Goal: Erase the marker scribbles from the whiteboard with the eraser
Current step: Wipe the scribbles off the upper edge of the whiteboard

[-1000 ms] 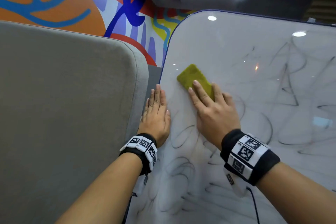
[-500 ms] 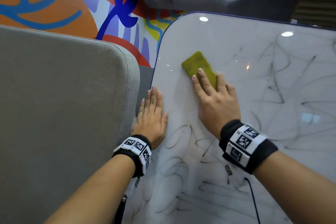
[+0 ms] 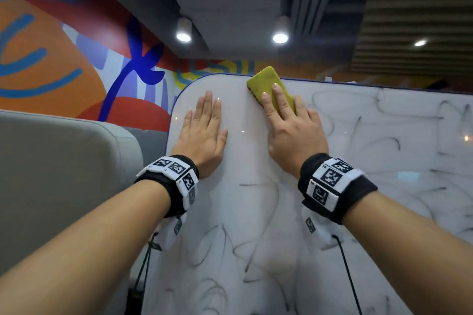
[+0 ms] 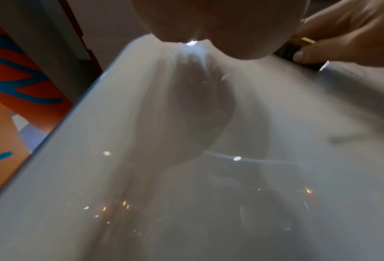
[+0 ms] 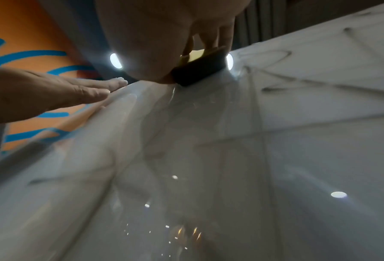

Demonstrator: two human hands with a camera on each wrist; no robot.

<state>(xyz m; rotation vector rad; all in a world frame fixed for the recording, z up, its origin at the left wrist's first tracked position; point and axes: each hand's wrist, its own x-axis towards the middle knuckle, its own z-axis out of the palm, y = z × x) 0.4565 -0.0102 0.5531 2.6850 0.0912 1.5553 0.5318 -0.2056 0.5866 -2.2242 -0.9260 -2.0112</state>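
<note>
Right hand (image 3: pixel 294 130) presses yellow felt eraser (image 3: pixel 268 84) flat at top edge of glossy whiteboard (image 3: pixel 256 212); left hand (image 3: pixel 204 133) open, bracing. Black scribbles (image 3: pixel 384 140) remain right: overlap strokes, steady pressure.

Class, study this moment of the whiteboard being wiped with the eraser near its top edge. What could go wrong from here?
1. The eraser already overlaps the whiteboard's top edge; pushing further could slide it off.
2. The right hand presses it with flat fingers, so it may slip free.
3. The left hand lies flat on the board and could smear any ink under it.
</note>
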